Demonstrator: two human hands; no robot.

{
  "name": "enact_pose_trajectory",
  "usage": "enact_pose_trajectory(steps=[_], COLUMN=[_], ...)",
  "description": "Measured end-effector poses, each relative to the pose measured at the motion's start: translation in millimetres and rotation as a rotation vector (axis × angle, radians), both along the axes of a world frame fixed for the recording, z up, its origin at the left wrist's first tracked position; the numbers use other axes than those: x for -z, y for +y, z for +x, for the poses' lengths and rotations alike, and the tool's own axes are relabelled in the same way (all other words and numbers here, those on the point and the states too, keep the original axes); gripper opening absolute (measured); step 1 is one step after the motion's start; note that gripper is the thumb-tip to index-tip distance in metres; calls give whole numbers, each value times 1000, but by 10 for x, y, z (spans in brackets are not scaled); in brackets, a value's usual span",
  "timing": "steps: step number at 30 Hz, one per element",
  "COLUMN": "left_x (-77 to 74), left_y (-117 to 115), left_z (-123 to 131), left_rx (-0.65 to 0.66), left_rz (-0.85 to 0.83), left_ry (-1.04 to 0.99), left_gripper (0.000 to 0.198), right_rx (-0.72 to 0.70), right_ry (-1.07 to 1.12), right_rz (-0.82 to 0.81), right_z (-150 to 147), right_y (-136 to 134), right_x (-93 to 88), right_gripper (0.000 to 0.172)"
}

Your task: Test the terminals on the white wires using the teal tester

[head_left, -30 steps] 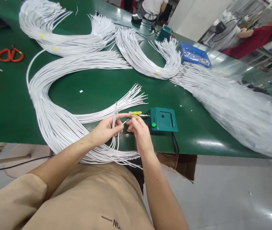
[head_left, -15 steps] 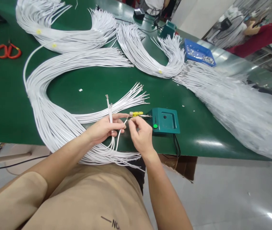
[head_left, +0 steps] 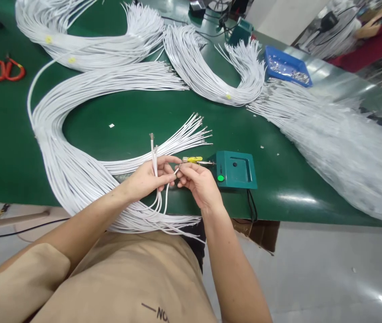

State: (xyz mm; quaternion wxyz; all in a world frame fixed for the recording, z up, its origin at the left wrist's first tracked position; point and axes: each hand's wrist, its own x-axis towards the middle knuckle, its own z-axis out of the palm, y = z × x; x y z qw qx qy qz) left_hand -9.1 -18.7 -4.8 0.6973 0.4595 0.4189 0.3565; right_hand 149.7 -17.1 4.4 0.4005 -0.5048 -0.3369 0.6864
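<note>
Several white cables (head_left: 154, 157) pass upright through my left hand (head_left: 150, 176), which is closed around them. Between its thumb and fingers it also pinches one white cable (head_left: 167, 197) whose end points toward my right hand. My right hand (head_left: 198, 181) pinches the tip of that cable; the tip itself is mostly covered by the fingers. Just beyond the fingertips is a yellow-marked metal clip (head_left: 193, 159) on a rod. The rod joins a small green device (head_left: 235, 170) with a bright green button. A large curved bundle of white cables (head_left: 52, 143) lies under and left of my hands.
More bundles of white cables (head_left: 207, 74) lie toward the back. Red-handled cutters (head_left: 5, 71) rest at the left. A blue tray (head_left: 287, 67) of small metal parts and a plastic-wrapped cable bundle (head_left: 349, 143) are at the right. A person's red sleeve (head_left: 372, 47) shows beyond.
My right hand has turned, and its fingers now close on the cable's end beside my left fingertips. My left hand keeps its hold. The whole view has shifted slightly.
</note>
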Motion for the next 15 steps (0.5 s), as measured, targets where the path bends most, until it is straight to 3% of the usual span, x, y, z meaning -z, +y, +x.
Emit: enact_pose_trajectory(steps=[2,5,8,12,15], left_x=[13,30,22,-4,-8], left_y=[3,8,18,58,101], left_z=[0,4,9,31,76], left_rx=[4,-6,-22,-22,-43], left_rz=[5,14,-35,-232,-245], left_ry=[13,20,-22,-159,-139], left_gripper=[41,42,41,43,43], right_rx=[42,67,-36,-154,-251], right_ry=[-68,-257,-503,-967,-1216], right_rz=[-9,124,363,808,957], right_z=[11,9,-1,57,180], right_y=[-8,-30,-62,-55,27], right_x=[-1,-12,-5,15,-40], right_gripper=[17,22,21,24,24])
